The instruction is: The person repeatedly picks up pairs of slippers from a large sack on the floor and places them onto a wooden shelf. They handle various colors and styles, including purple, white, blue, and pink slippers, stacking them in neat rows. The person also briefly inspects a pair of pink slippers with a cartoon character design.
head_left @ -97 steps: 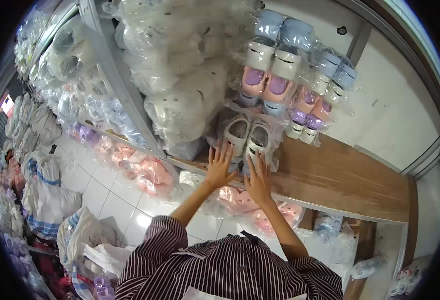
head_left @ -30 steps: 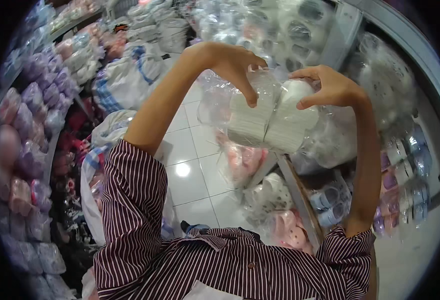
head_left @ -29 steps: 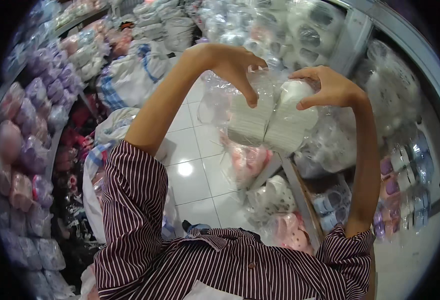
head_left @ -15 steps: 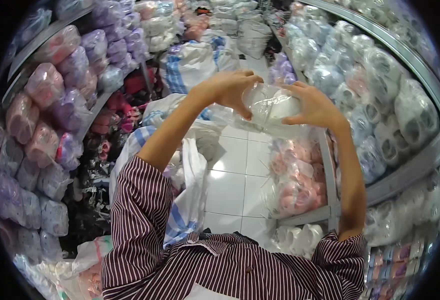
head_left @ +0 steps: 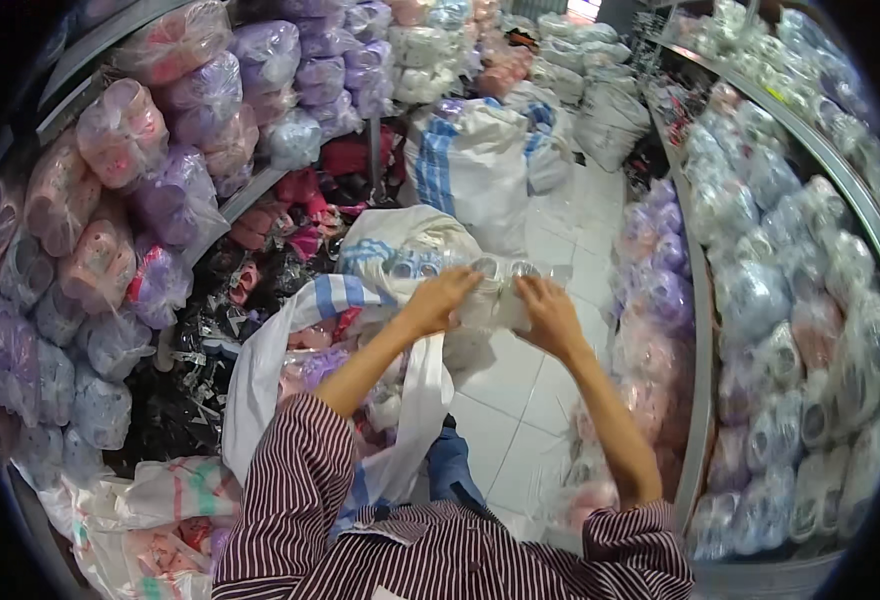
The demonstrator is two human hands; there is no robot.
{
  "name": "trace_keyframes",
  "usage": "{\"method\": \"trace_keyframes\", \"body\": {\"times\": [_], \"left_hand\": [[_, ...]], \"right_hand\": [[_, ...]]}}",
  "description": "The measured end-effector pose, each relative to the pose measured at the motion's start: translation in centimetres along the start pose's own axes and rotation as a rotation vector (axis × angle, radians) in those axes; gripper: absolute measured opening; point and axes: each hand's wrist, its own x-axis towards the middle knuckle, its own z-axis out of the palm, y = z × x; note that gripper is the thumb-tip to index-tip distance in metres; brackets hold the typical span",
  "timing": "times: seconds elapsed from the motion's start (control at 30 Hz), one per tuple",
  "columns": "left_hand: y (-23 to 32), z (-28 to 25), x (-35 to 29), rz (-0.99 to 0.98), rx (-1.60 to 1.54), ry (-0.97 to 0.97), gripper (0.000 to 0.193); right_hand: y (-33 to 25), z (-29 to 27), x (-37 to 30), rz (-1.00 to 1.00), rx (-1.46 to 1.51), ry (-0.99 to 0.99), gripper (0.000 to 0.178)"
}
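Tiled floor (head_left: 505, 385): lay just right of centre.
Left hand (head_left: 445, 302), right hand (head_left: 552, 315): fingers clasped white shoes (head_left: 478, 308), probably clogs.
Clear bag (head_left: 560, 271): slickness risked letting them slip.

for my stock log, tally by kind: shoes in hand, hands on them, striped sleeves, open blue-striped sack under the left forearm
White shoes: 2
Hands (left hand, right hand): 2
Striped sleeves: 2
Open blue-striped sack: 1
Total: 7
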Motion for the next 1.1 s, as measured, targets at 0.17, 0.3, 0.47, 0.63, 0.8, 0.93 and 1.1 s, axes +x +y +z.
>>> {"method": "trace_keyframes", "body": {"times": [0.17, 0.3, 0.47, 0.63, 0.8, 0.93, 1.1], "left_hand": [[-8.0, 7.3, -0.1, -0.203, -0.019, -0.103, 0.085], [-13.5, 12.1, 0.2, -0.440, -0.145, -0.125, 0.080], [-21.0, 16.7, -3.5, -0.846, 0.146, -0.059, 0.055], [-24.8, 18.2, -3.4, -1.234, 0.243, -0.166, 0.057], [-29.4, 16.1, -1.2, -1.321, 0.056, 0.340, 0.068], [-29.6, 12.3, 2.5, -1.244, -0.002, 0.562, 0.069], [-28.2, 12.5, 0.8, -1.254, -0.106, 0.663, 0.071]], "right_hand": [[5.0, 12.9, 3.4, -0.047, 0.128, -0.093, 0.082], [8.9, 20.4, 5.7, -0.010, 0.221, -0.166, 0.080], [13.0, 25.7, 9.7, 0.009, 0.316, -0.197, 0.080], [14.6, 30.4, 14.6, 0.015, 0.354, -0.244, 0.082], [12.8, 35.4, 19.0, -0.114, 0.434, -0.234, 0.081], [9.0, 38.7, 22.4, -0.223, 0.410, -0.098, 0.071], [5.3, 41.5, 26.2, -0.301, 0.331, -0.045, 0.045]]}}
